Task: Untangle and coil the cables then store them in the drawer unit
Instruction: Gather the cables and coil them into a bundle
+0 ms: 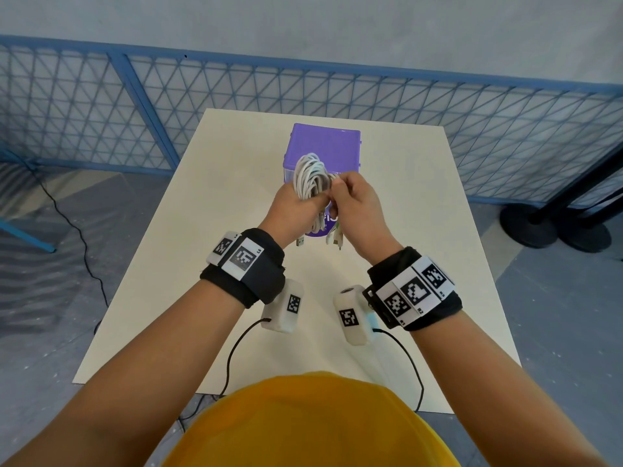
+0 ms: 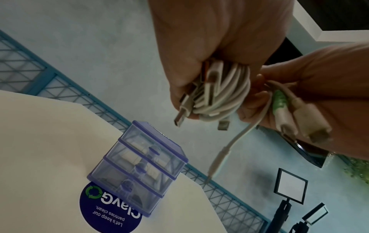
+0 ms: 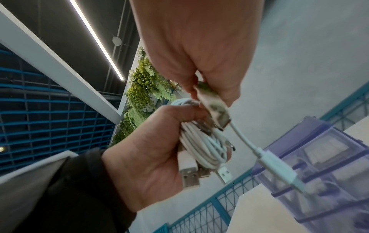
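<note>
Our left hand [image 1: 296,203] is curled tight round a bundle of white cables [image 1: 308,178], raised above the table [image 1: 236,183]. Our right hand [image 1: 357,203] pinches loose connector ends [image 3: 214,107] just beside it. We judge it best to hold the coil firm and tuck those ends in slowly. The purple drawer unit [image 1: 325,143] stands behind, drawers closed, with bare tabletop on either side for moving.

Left hand [image 1: 293,203] grips coiled white cables [image 1: 312,178] (plugs dangling); right hand [image 1: 357,203] pinches them at 3 o'clock, above the purple drawer unit [image 1: 323,143].
</note>
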